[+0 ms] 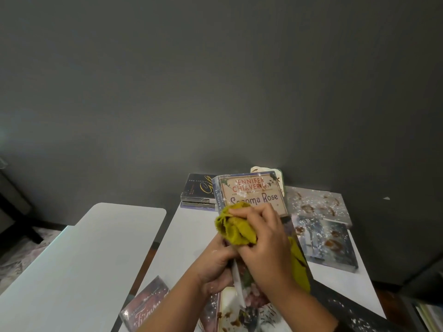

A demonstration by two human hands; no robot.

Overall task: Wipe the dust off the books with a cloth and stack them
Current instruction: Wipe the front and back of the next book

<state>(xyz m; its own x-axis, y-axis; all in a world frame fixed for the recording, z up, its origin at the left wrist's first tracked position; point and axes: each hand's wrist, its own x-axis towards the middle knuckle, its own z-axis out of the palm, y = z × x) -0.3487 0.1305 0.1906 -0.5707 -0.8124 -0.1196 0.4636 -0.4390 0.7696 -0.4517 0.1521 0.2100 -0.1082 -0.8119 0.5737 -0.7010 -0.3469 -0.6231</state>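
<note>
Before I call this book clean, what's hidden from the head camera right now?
- Held book: lower cover, behind cloth and right hand.
- Left hand: fingers behind the book.
- Bottom-left book: cut by frame edge, title blurred.
- Back stack: lower title hidden by the top book.

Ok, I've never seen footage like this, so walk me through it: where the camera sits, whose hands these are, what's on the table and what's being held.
There is no machine here. One wide-angle camera sits on a person's head and looks down at their own two bare hands. The left hand grips a book titled Sonoma Rose from below and holds it tilted up above the white table. The right hand holds a bunched yellow-green cloth against the cover, which shows white specks. Behind it, a small stack of dark books lies by the grey wall. To the right lie two books covered in white specks and brown smears. More soiled books lie at the near edge. A second white table stands to the left.
</note>
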